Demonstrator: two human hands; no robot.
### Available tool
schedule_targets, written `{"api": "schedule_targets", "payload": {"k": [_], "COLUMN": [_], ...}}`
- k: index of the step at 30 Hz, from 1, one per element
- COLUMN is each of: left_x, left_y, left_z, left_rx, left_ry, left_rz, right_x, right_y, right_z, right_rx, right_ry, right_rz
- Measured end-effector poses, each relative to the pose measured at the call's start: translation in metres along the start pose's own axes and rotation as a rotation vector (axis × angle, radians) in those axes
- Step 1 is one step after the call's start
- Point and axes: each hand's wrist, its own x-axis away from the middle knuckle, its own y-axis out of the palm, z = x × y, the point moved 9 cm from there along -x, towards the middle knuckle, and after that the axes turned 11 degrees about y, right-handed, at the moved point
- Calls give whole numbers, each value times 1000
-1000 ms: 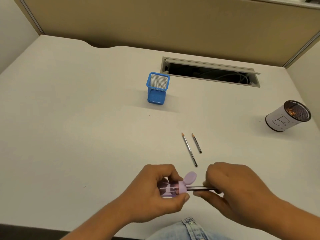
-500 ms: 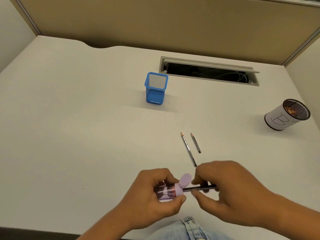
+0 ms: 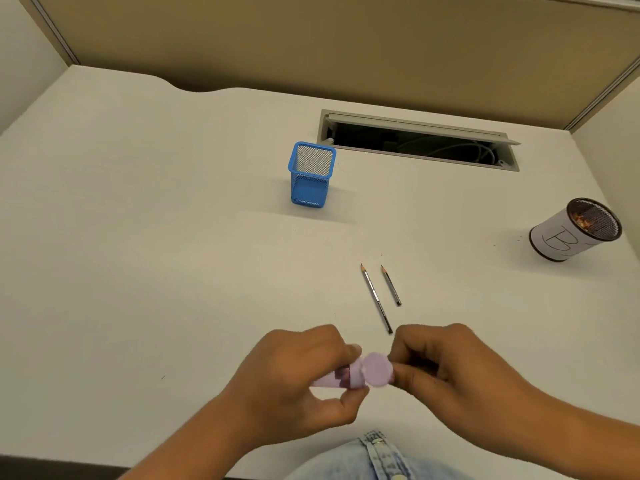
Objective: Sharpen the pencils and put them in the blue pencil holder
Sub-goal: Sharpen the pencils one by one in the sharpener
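My left hand [image 3: 298,379] grips a small lilac pencil sharpener [image 3: 360,374] with a round flip lid, low over the near edge of the white desk [image 3: 138,254]. My right hand [image 3: 446,372] is closed right against the sharpener's lid; the pencil it held a moment ago is hidden inside its fingers. Two dark pencils lie side by side just beyond my hands, tips pointing away: a longer one [image 3: 375,297] and a shorter one [image 3: 391,285]. The blue mesh pencil holder [image 3: 311,174] stands upright farther back, with nothing visible in it.
A round mesh cup wrapped in white paper marked "B" [image 3: 575,230] stands at the right, with shavings inside. An open cable slot [image 3: 419,140] runs along the back of the desk. Beige partition walls close off the back and sides.
The sharpener has tilted so its lid now faces me, and my right hand has closed in on it. The pencil shaft, visible before between the hands, is now hidden.
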Motion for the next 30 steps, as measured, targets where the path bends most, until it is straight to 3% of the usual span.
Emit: {"api": "schedule_targets", "payload": {"k": [2, 4, 8, 12, 18, 26, 30], "left_x": [2, 3, 1, 0, 18, 29, 33], "left_y": [2, 5, 10, 8, -19, -12, -2], "left_z": [12, 18, 11, -11, -54, -61, -63], "left_rx": [-120, -166, -102, 68, 279, 362, 480], "left_ry": [172, 257, 193, -24, -423, -556, -604], "left_rz": [-24, -42, -77, -56, 247, 379, 412], "right_x": [-3, 3, 2, -8, -25, -51, -73], "right_y": [19, 34, 33, 19, -12, -12, -13], "right_z": [21, 25, 22, 20, 42, 74, 87], "right_rx": [-304, -436, -365, -225, -545, -646, -396], "right_ry": [271, 417, 381, 307, 379, 429, 395], "right_rz": [-266, -468, -517, -410, -46, 264, 454]}}
